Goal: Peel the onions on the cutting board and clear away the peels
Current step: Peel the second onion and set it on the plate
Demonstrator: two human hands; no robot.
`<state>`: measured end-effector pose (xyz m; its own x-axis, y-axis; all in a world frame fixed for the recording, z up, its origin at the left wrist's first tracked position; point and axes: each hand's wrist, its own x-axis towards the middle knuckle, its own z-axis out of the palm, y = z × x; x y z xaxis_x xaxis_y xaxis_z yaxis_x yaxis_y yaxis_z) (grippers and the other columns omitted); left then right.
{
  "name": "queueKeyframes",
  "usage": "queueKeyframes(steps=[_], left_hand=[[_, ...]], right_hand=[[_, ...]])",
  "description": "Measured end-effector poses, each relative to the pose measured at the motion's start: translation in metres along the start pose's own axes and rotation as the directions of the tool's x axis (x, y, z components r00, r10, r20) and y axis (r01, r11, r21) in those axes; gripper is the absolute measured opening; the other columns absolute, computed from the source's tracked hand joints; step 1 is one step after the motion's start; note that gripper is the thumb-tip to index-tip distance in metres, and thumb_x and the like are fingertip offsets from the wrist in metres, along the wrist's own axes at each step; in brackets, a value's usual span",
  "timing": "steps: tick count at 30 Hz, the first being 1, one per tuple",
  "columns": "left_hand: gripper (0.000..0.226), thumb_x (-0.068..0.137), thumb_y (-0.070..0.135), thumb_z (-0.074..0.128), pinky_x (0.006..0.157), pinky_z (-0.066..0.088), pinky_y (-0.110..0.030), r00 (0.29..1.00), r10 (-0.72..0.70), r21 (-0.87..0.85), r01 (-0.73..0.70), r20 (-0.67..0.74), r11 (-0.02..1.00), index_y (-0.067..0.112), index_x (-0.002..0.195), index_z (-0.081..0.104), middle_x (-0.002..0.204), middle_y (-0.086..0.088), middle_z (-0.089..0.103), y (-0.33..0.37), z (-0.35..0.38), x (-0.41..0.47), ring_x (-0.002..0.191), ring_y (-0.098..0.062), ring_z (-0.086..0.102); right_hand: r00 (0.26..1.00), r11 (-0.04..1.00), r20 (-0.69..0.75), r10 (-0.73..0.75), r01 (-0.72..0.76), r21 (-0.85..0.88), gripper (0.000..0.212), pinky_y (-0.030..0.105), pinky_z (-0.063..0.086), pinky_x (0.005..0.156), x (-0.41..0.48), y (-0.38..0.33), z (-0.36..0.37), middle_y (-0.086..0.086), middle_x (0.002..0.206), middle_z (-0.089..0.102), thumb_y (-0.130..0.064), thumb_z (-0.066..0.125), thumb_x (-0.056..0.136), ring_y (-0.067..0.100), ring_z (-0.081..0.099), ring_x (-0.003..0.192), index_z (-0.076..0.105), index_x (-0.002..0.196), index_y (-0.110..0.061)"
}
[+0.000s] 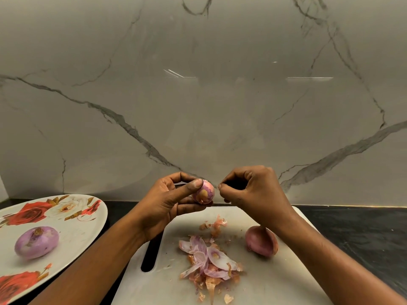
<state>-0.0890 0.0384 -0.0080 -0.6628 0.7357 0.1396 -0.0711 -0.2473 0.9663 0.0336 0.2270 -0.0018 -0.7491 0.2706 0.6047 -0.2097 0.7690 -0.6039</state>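
- Left grip (167, 203) closed round a small onion (203, 194), thumb on top and fingers beneath, above the far edge of the cutting board (275, 282).
- Small onion part-stripped, with patches of papery skin.
- Right grip (248, 190) just beside it, thumb and forefinger tips pinched; cannot tell if a scrap sits between them.
- Heap of peels (211, 260) mid-board, unpeeled onion (261, 241) near it under the right wrist.
- Peeled onion (36, 242) on flowered plate (83, 227), left, on the dark worktop (363, 227).
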Motion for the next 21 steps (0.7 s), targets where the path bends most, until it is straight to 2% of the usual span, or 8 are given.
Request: queueKeyframes(steps=[3, 6, 9, 13, 21], left_hand=[[0.038, 0.079, 0.019, 0.079, 0.076, 0.067, -0.037, 1.000, 0.019, 0.001, -0.019, -0.016, 1.000, 0.004, 0.113, 0.069, 0.114, -0.023, 0.075, -0.0013, -0.0013, 0.0013, 0.099, -0.041, 0.076], [0.041, 0.080, 0.020, 0.079, 0.072, 0.065, -0.032, 0.999, 0.028, 0.024, -0.027, -0.039, 0.999, 0.002, 0.116, 0.070, 0.116, -0.020, 0.076, -0.0021, -0.0032, 0.0018, 0.098, -0.035, 0.077], [0.042, 0.078, 0.022, 0.079, 0.071, 0.064, -0.031, 0.998, 0.046, 0.074, -0.042, -0.051, 0.996, 0.003, 0.115, 0.073, 0.113, -0.016, 0.077, -0.0025, -0.0039, 0.0015, 0.098, -0.031, 0.077], [0.039, 0.078, 0.021, 0.078, 0.074, 0.065, -0.033, 0.997, 0.068, 0.140, -0.064, -0.023, 0.988, 0.003, 0.112, 0.074, 0.108, -0.016, 0.079, -0.0025, -0.0021, 0.0000, 0.095, -0.031, 0.078], [0.041, 0.077, 0.017, 0.078, 0.071, 0.065, -0.031, 0.999, 0.050, 0.164, -0.049, -0.002, 0.985, -0.001, 0.113, 0.073, 0.105, -0.017, 0.079, -0.0030, -0.0013, -0.0005, 0.092, -0.031, 0.078]], right_hand=[[0.991, 0.987, 0.088, 0.099, -0.109, 0.117, 0.007, 0.030, 0.065, 0.064, 0.0037, -0.0007, -0.0030, 0.003, 0.078, 0.079, -0.005, 0.084, 0.087, 0.019, 0.078, 0.069, 0.083, 0.092, -0.010], [0.968, 0.944, 0.164, 0.192, -0.227, 0.241, 0.018, 0.031, 0.065, 0.066, 0.0058, -0.0025, -0.0043, 0.011, 0.085, 0.081, 0.008, 0.077, 0.088, 0.024, 0.080, 0.074, 0.083, 0.100, -0.005], [0.944, 0.889, 0.239, 0.228, -0.301, 0.344, 0.015, 0.030, 0.066, 0.069, 0.0053, -0.0076, -0.0051, 0.016, 0.087, 0.081, 0.002, 0.074, 0.093, 0.028, 0.081, 0.079, 0.081, 0.106, -0.001], [0.939, 0.904, 0.273, 0.207, -0.290, 0.313, 0.019, 0.034, 0.066, 0.073, 0.0029, -0.0097, -0.0037, 0.010, 0.087, 0.082, -0.017, 0.082, 0.091, 0.026, 0.081, 0.082, 0.083, 0.106, -0.005], [0.956, 0.951, 0.248, 0.156, -0.213, 0.226, 0.015, 0.035, 0.067, 0.074, 0.0009, -0.0095, -0.0018, 0.004, 0.083, 0.082, -0.019, 0.084, 0.087, 0.021, 0.080, 0.079, 0.085, 0.101, -0.013]])
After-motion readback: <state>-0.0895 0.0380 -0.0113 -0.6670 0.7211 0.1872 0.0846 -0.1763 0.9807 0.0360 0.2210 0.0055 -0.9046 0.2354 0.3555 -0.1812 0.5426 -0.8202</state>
